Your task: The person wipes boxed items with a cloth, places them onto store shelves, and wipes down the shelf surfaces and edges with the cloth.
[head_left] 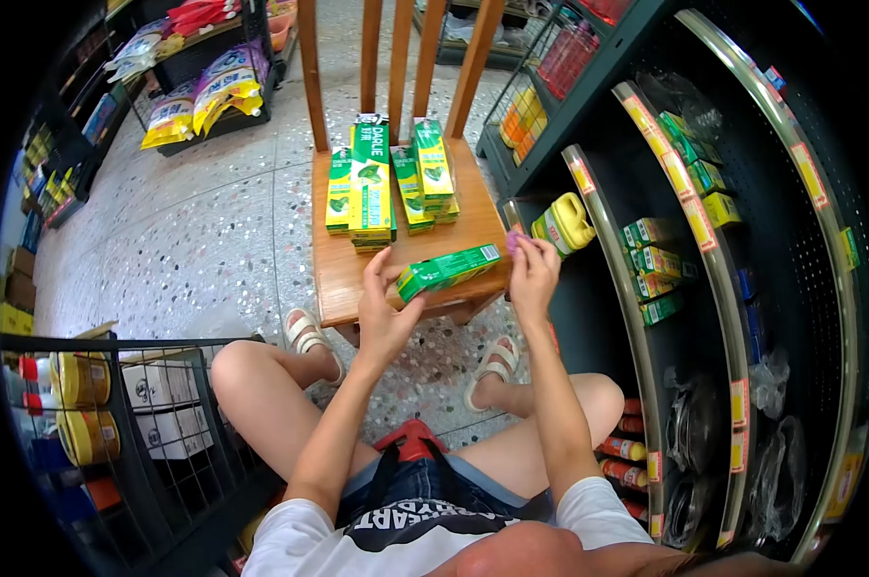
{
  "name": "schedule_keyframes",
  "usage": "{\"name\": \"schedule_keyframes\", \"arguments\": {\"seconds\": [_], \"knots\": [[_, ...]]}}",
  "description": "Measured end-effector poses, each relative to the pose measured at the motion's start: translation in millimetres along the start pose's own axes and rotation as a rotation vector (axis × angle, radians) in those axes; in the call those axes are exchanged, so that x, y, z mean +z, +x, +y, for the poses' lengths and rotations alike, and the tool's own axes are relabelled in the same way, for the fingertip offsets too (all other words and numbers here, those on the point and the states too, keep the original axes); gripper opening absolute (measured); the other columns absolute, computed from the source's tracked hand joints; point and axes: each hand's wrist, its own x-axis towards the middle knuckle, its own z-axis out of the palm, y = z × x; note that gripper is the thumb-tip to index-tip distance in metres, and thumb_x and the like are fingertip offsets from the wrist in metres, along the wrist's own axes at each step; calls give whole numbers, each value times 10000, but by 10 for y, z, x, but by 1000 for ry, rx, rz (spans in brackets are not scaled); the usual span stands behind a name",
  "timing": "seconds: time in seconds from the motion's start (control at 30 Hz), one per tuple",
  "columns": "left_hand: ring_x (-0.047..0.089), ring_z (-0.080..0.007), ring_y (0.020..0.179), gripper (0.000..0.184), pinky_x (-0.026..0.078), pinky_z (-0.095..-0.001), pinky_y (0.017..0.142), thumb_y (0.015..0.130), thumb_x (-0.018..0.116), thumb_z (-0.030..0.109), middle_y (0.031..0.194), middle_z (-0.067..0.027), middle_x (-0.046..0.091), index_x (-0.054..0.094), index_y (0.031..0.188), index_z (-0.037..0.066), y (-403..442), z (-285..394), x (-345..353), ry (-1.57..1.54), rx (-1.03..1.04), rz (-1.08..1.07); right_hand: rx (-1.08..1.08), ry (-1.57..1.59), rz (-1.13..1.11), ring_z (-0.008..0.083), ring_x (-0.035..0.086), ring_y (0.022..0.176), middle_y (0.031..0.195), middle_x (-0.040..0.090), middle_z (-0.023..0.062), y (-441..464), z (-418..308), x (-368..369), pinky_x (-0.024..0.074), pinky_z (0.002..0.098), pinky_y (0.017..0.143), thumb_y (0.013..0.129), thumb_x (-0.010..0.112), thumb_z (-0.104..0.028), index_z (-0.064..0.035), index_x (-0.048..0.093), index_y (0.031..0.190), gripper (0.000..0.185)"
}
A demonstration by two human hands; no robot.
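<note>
The left hand (382, 322) is pinching a green-and-yellow cardboard box (451, 270), its long axis pointing toward the right hand (533, 285), pinching a small purple item (513, 241).

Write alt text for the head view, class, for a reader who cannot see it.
A seated person's left hand grips one end of a green and yellow box over a wooden chair, while the right hand pinches a small purple object. Stacks of similar boxes rest on the seat, with stocked shelves to the right.
</note>
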Motion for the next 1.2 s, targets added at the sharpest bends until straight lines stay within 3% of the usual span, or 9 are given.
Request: {"name": "schedule_keyframes", "arguments": {"seconds": [0.1, 0.27, 0.37, 0.5, 0.8, 1.0, 1.1, 1.13, 1.2], "knots": [[627, -189, 1030, 783, 498, -320, 932, 785, 727, -42, 1139, -137, 617, 273, 1422, -6, 126, 296, -5, -99, 77, 4, 44, 170, 20, 283, 591, 984, 1060, 612, 140, 51, -267, -183, 473, 360, 861, 891, 607, -46, -17, 700, 1041, 179], [640, -207, 1038, 762, 505, -330, 919, 774, 731, -30, 1117, -151, 639, 315, 1412, 12, 273, 561, 140, -6, 208, 12, -242, 323, -63, 316, 568, 992, 1091, 592, 120, 270, -1236, -691, 468, 403, 871, 832, 645, -35, -47, 688, 1057, 229], [666, -255, 1008, 749, 528, -349, 855, 774, 729, -14, 1098, -175, 658, 325, 1404, 11, 296, 651, 237, 19, 210, 48, -579, 224, -186, 324, 560, 1002, 1098, 586, 117, 295, -1470, -737, 475, 409, 866, 774, 665, -32, -52, 680, 1047, 275], [674, -290, 1009, 737, 542, -362, 817, 776, 726, -3, 1102, -188, 664, 330, 1398, 6, 270, 726, 241, -33, 98, 72, -547, 185, -212, 338, 554, 1001, 1091, 590, 127, 218, -1457, -614, 487, 414, 840, 735, 687, -16, -40, 693, 1009, 275], [648, -222, 1036, 752, 496, -330, 921, 757, 744, -18, 1097, -164, 665, 347, 1396, 9, 238, 654, 226, -38, 154, 49, -479, 74, -110, 333, 542, 1018, 1101, 579, 123, 315, -1400, -635, 480, 413, 849, 763, 665, -21, -25, 678, 1028, 266], [636, -190, 958, 646, 499, -315, 887, 759, 735, -28, 1002, -113, 641, 438, 1333, -10, 3, 510, -203, 193, 159, 86, -143, 243, -2, 287, 567, 956, 1033, 593, 135, 406, -840, -541, 464, 376, 836, 836, 631, -9, -11, 698, 1022, 197], [623, -180, 938, 635, 502, -311, 859, 759, 738, -25, 988, -103, 626, 454, 1327, -4, -246, 267, -476, 273, 11, 132, 35, 343, -87, 256, 591, 966, 1022, 609, 136, 244, -576, -417, 477, 332, 838, 883, 619, -52, 1, 697, 1032, 176], [619, -184, 934, 591, 505, -311, 837, 732, 759, -9, 1007, -103, 629, 519, 1272, -8, -329, 111, -501, 106, -41, 179, 82, 389, -133, 235, 596, 969, 1026, 619, 126, 172, -489, -319, 476, 323, 850, 894, 613, -54, 10, 696, 1037, 177], [622, -193, 929, 547, 503, -312, 837, 711, 774, 6, 1007, -106, 636, 565, 1217, -8, -465, -28, -650, 316, -9, 111, 178, 475, -218, 193, 605, 973, 1035, 640, 107, 46, -297, -114, 473, 306, 875, 916, 600, -58, 27, 694, 1047, 182]]}}
